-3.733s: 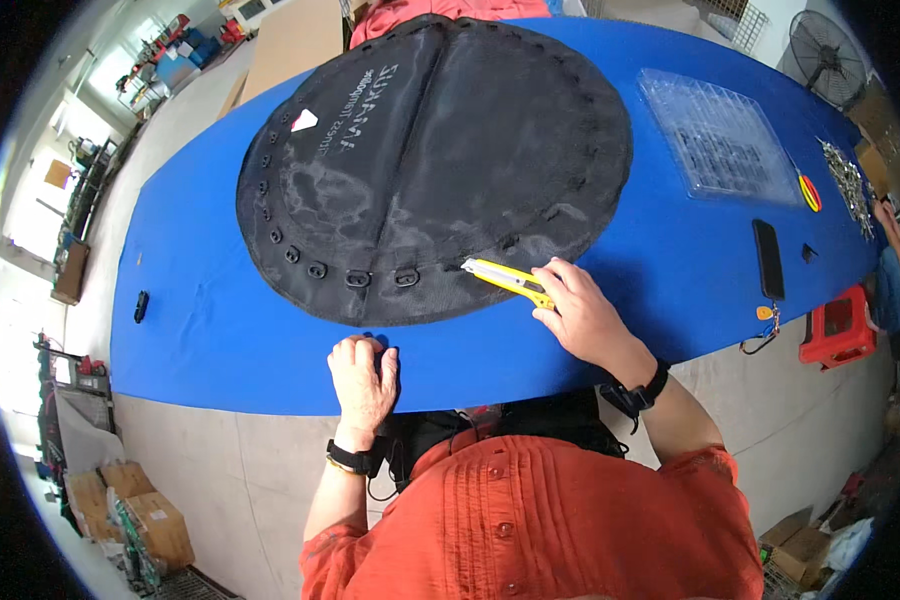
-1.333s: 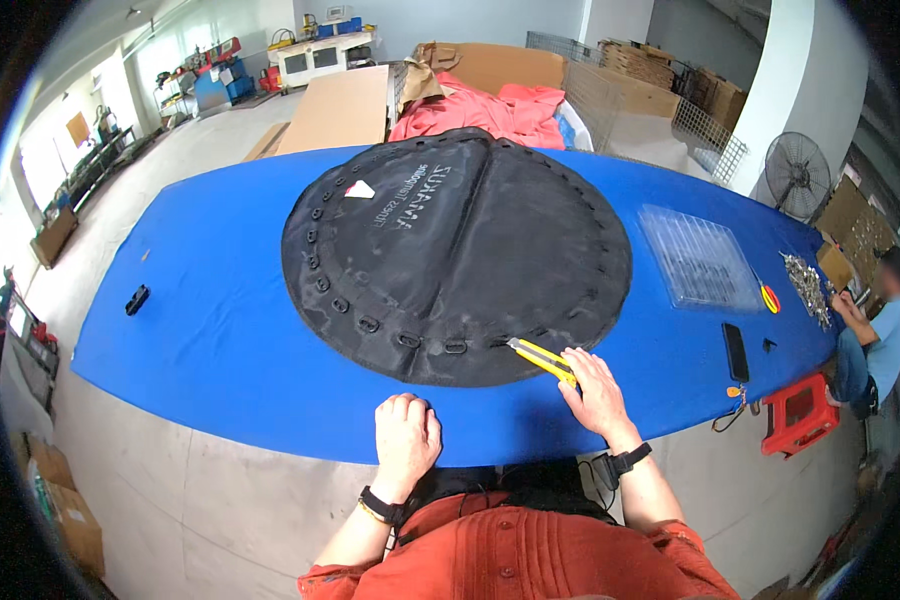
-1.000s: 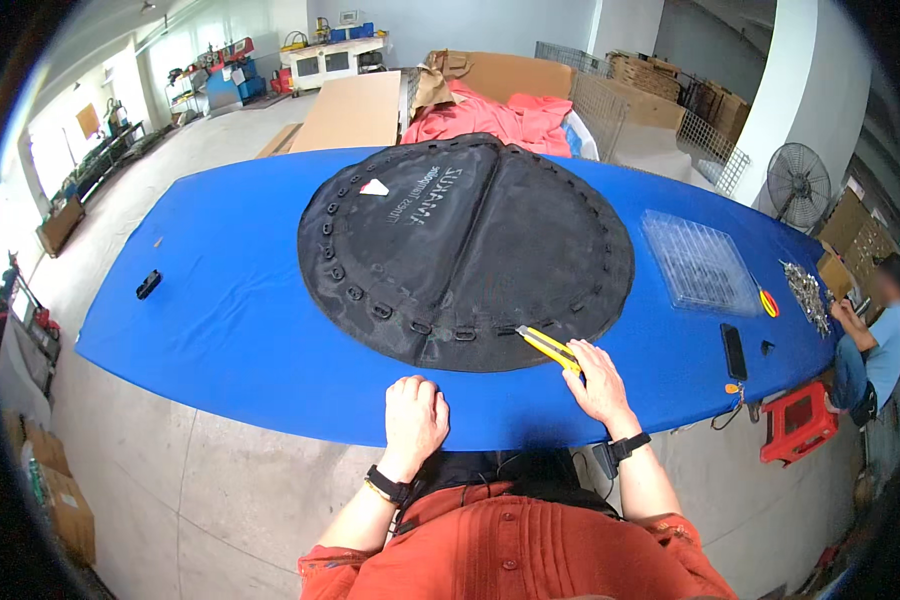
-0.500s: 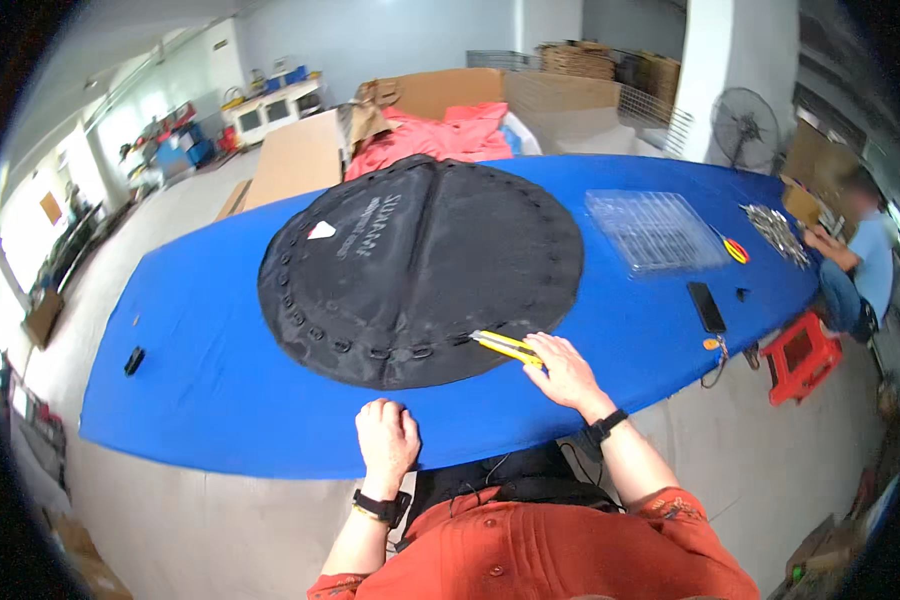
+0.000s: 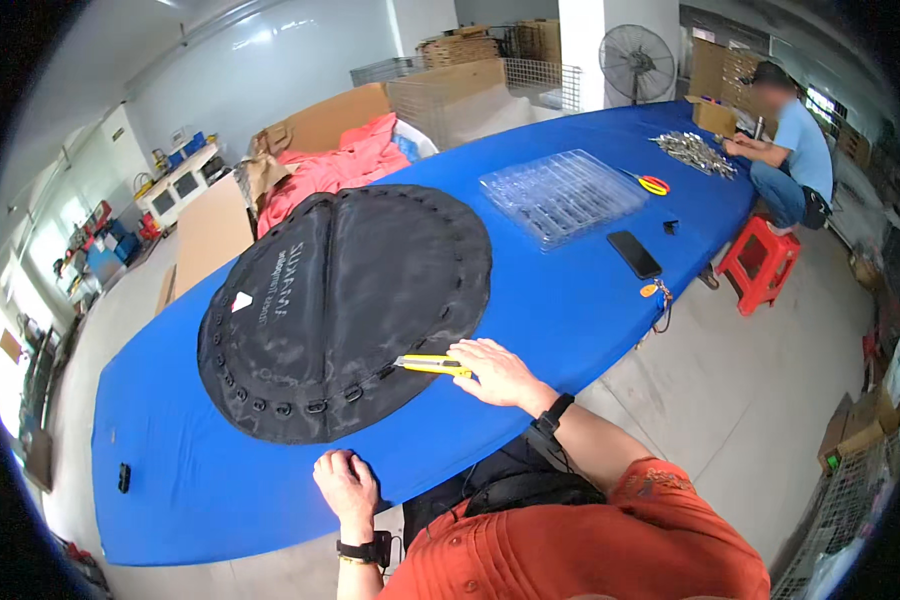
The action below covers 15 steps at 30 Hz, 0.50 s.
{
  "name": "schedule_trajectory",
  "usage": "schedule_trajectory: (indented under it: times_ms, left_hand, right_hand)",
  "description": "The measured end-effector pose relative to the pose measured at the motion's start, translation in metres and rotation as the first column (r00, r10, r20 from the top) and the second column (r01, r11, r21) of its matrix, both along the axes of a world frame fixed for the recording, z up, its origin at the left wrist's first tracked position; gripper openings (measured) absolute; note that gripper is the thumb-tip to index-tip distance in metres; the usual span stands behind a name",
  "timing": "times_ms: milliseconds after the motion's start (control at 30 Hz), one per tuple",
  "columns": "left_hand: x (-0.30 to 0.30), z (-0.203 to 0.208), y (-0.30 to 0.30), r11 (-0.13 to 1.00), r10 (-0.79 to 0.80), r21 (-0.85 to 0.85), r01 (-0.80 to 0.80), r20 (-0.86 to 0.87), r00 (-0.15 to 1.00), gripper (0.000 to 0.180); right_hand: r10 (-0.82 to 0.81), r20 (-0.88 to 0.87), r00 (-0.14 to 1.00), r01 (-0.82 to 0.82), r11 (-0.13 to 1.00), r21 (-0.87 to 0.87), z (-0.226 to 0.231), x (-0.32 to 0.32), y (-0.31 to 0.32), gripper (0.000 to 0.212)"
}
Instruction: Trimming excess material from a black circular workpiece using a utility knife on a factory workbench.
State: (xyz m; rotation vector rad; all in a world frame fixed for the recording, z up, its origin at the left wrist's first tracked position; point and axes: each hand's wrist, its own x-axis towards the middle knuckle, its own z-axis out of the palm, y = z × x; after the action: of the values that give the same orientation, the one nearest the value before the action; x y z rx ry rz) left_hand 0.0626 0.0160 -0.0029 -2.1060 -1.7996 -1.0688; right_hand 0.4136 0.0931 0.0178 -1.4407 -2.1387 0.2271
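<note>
On the blue-covered table [image 5: 560, 345] lies a round black fabric piece [image 5: 400, 270], with a raised seam across it and small black loops along its rim. My right hand [image 5: 497, 373] is over its near right edge, with thumb and fingers closed about the rear end of a yellow utility knife [image 5: 432, 364]. The knife's tip points left, close to a rim loop. My left hand [image 5: 346, 487] rests curled on the table's near edge, a little below the black piece and apart from it. Its palm and the inside of its fingers are hidden.
A clear compartment box [image 5: 562, 195], yellow-and-red scissors [image 5: 654, 185], a phone [image 5: 634, 254] and a pile of metal parts [image 5: 694, 152] lie to the right. Beyond sits a person [image 5: 795, 150] by a red stool [image 5: 758, 265]. A small black object [image 5: 124, 477] lies far left.
My view has swung to the right, so the table appears shifted left and the person shows more fully. Both hands and the knife keep about the same places on the table.
</note>
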Motion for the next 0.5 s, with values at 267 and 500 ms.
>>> schedule_trajectory:
  times_ms: [267, 500]
  left_hand:
    - [-0.001, 0.003, -0.001, 0.999, 0.009, -0.043, -0.009, -0.012, 1.0, 0.01]
    - [-0.004, -0.002, -0.001, 0.999, -0.002, -0.033, 0.001, -0.031, 1.0, 0.013]
  right_hand:
    - [0.031, 0.004, 1.0, -0.031, 0.999, 0.044, -0.01, 0.001, 0.004, 0.058]
    - [0.062, -0.048, 0.997, -0.055, 0.988, 0.144, -0.016, 0.001, 0.004, 0.055]
